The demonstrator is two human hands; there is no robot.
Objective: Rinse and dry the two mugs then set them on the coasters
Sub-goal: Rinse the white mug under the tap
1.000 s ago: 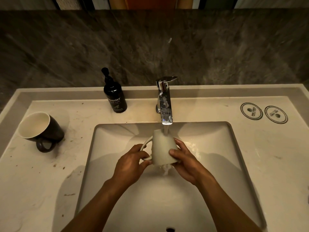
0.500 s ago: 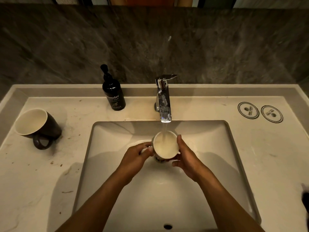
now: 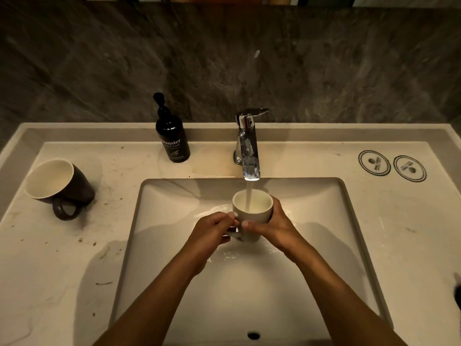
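Observation:
A white mug (image 3: 252, 211) is held upright over the sink (image 3: 174, 245), directly under the running tap (image 3: 248, 151); water streams into it. My left hand (image 3: 212, 233) grips its handle side and my right hand (image 3: 277, 226) wraps its body. A black mug with a white inside (image 3: 58, 184) lies tilted on the counter at the left, handle toward me. Two round coasters, one (image 3: 374, 163) and the other (image 3: 409, 168), lie flat on the counter at the far right.
A dark hand-wash pump bottle (image 3: 172, 136) stands behind the basin, left of the tap. The counter's raised back ledge (image 3: 99, 132) meets a dark stone wall. A dark object (image 3: 457, 288) pokes in at the right edge.
The white mug went from upside down under the stream to upright with its mouth up, and water now pours into it. Both hands shifted their grip around it.

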